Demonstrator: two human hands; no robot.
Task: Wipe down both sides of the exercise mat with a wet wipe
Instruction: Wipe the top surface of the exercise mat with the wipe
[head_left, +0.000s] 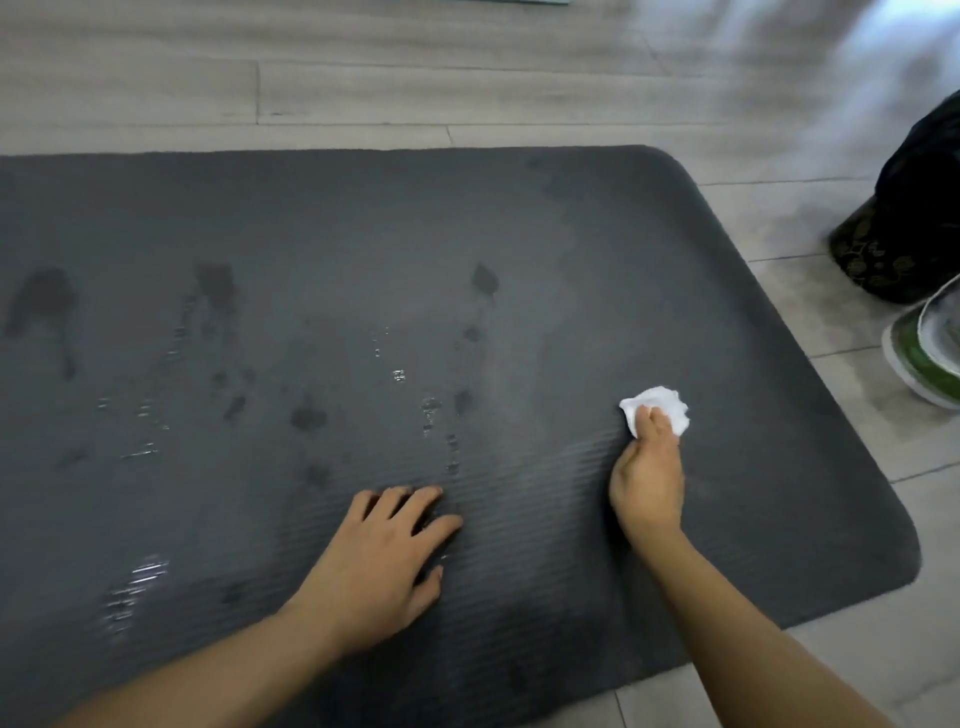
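A dark grey ribbed exercise mat (395, 249) lies flat on the floor and fills most of the view, with wet streaks and dark damp spots across its middle and left. My right hand (647, 478) holds a crumpled white wet wipe (662, 408) and presses it onto the mat near the right end. My left hand (384, 561) rests flat on the mat near the front edge, fingers spread, holding nothing.
Pale wood-look floor (363, 88) surrounds the mat. At the right edge stands a dark patterned bag or cloth (904, 228), and just below it a white and green container (924, 358). The mat's rounded right corners lie close to them.
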